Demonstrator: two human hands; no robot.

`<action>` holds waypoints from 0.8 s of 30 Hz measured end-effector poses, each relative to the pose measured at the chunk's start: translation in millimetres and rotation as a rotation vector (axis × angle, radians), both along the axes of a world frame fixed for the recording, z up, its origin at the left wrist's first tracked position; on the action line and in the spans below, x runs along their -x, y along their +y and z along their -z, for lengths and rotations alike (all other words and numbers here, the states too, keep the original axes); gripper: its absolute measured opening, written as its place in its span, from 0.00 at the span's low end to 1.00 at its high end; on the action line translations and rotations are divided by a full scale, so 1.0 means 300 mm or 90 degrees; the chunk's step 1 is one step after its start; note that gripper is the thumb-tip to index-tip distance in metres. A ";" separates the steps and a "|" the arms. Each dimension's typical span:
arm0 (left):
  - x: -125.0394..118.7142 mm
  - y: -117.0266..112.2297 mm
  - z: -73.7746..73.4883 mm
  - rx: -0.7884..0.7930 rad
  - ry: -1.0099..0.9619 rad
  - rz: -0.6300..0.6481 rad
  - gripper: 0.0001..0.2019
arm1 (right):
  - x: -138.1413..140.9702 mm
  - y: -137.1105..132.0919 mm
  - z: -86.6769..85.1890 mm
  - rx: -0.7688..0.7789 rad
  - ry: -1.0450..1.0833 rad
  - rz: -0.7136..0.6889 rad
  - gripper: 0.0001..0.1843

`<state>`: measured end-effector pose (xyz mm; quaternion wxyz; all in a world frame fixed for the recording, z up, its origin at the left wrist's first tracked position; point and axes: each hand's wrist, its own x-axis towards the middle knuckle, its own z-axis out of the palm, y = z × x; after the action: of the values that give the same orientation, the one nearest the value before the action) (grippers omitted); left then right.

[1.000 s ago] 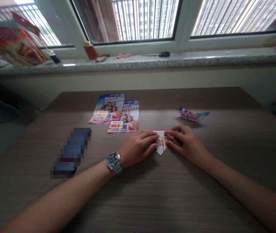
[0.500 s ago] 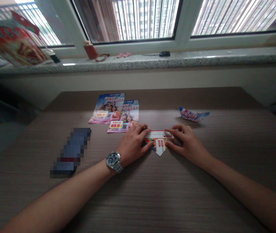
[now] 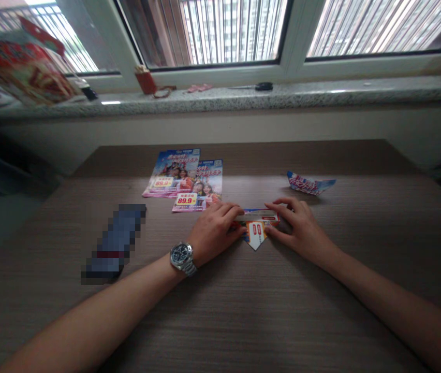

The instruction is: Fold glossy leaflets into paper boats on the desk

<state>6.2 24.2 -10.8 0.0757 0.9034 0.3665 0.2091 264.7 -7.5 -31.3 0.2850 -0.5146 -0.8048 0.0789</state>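
A partly folded paper flyer (image 3: 256, 234) lies on the table, its point towards me and a straight flap across its far side. My left hand (image 3: 218, 226) grips its left end between thumb and curled fingers; a watch (image 3: 182, 257) is on that wrist. My right hand (image 3: 296, 223) pinches the right end, index finger at the far edge and thumb near the front. Beyond the right hand stands a folded paper boat (image 3: 309, 184). Colourful printed flyers (image 3: 202, 189) lie overlapping beyond the left hand.
A blurred-out dark flat object (image 3: 115, 243) lies left of my left forearm. The wooden table (image 3: 220, 321) ends below a stone windowsill (image 3: 302, 98). On the sill are a red container (image 3: 145, 81), a dark-handled tool (image 3: 263, 86) and a red food bag (image 3: 26, 67).
The flap on the far side of the folded flyer has tilted up, showing a blue strip behind it. My left fingers have shifted slightly inwards along it; the right hand is nearly still.
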 end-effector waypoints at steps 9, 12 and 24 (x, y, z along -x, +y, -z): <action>0.000 -0.003 -0.007 -0.005 0.003 0.011 0.20 | 0.002 -0.006 -0.014 -0.028 -0.001 -0.018 0.18; 0.002 -0.001 -0.001 -0.006 0.009 0.028 0.20 | 0.006 -0.007 -0.017 -0.057 0.000 -0.031 0.14; 0.002 -0.003 0.005 -0.025 0.006 0.067 0.09 | 0.011 -0.017 -0.020 -0.034 0.000 -0.183 0.17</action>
<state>5.6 23.4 -12.4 0.0674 0.9237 0.3148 0.2078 261.6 -12.6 -25.4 0.2842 -0.3861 -0.8722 0.0976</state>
